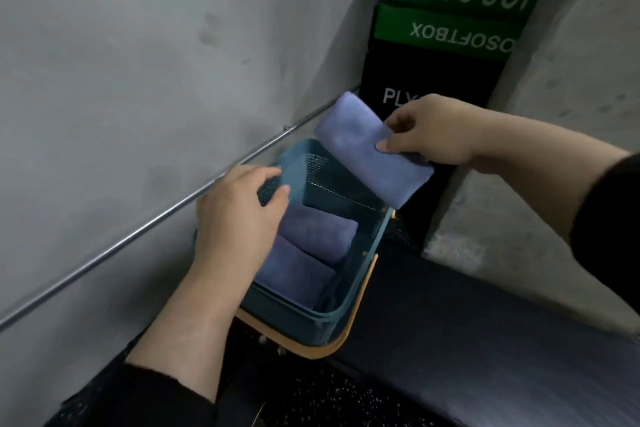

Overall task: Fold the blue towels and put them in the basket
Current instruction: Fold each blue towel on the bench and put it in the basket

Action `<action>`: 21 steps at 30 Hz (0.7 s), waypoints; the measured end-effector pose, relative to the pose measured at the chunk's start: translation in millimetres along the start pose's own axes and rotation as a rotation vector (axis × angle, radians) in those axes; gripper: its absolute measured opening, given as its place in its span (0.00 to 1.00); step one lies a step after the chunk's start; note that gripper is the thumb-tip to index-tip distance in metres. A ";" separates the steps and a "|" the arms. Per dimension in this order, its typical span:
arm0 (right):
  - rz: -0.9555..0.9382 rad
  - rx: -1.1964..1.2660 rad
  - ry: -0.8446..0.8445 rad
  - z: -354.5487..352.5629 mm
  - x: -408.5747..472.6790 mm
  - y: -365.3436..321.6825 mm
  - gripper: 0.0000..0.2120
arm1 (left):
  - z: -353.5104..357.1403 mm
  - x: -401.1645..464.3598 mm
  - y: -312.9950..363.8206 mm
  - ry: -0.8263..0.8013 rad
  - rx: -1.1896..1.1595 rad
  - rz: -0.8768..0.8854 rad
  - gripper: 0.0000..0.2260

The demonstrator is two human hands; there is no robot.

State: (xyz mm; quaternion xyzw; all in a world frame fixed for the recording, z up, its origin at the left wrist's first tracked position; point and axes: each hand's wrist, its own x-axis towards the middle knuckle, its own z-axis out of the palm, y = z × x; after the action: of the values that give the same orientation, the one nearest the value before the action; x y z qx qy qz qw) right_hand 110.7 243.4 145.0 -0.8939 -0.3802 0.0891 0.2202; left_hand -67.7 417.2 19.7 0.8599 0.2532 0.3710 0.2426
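Note:
A teal plastic basket (304, 317) with a wooden handle stands on the dark floor by the wall. Two folded blue towels (320, 230) (294, 276) lie side by side inside it. My right hand (433, 128) holds a third folded blue towel (363, 149) above the basket's far rim, thumb on top and fingers underneath. My left hand (239, 208) grips the basket's left wall, fingers curled over the rim, thumb inside near the nearer towels.
A grey wall with a metal rail (138, 236) runs along the left. Stacked green and black plyo soft boxes (446, 38) stand behind the basket. A dark blue mat (485, 340) lies to the right, beside a grey pillar (554, 149).

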 end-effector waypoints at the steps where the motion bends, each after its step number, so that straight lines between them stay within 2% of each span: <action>1: -0.005 -0.114 -0.049 5.7 19.5 -4.0 0.13 | 1.6 1.6 -7.3 -0.030 0.018 0.005 0.13; 5: 0.021 -0.503 -0.270 42.7 83.8 -9.3 0.18 | 6.9 6.2 -19.9 -0.136 0.108 0.020 0.18; 8: 0.039 -0.632 -0.384 75.9 107.0 -7.8 0.20 | 8.7 6.1 -25.5 -0.236 0.231 0.024 0.26; 10: 0.013 -0.697 -0.400 91.6 111.1 -9.6 0.17 | 10.1 5.6 -27.1 -0.308 0.284 0.033 0.30; 13: 0.046 -0.703 -0.439 105.3 116.1 -8.0 0.14 | 11.1 7.6 -25.7 -0.384 0.280 0.049 0.31; 17: 0.070 -0.670 -0.473 112.7 126.7 0.6 0.16 | 12.7 16.0 -14.7 -0.464 0.197 0.142 0.25; 19: 0.100 -0.619 -0.498 111.4 132.2 6.4 0.18 | 20.2 23.8 -6.4 -0.593 0.261 0.205 0.20; 21: 0.135 -0.564 -0.517 110.6 137.7 10.3 0.19 | 30.1 29.3 -0.5 -0.764 0.350 0.271 0.22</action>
State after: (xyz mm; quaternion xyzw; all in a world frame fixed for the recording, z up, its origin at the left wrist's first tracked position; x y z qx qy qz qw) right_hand 176.8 372.1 43.3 -0.8904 -0.3731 0.2176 -0.1438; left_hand -27.4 428.7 16.3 0.9889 0.0892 0.0066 0.1187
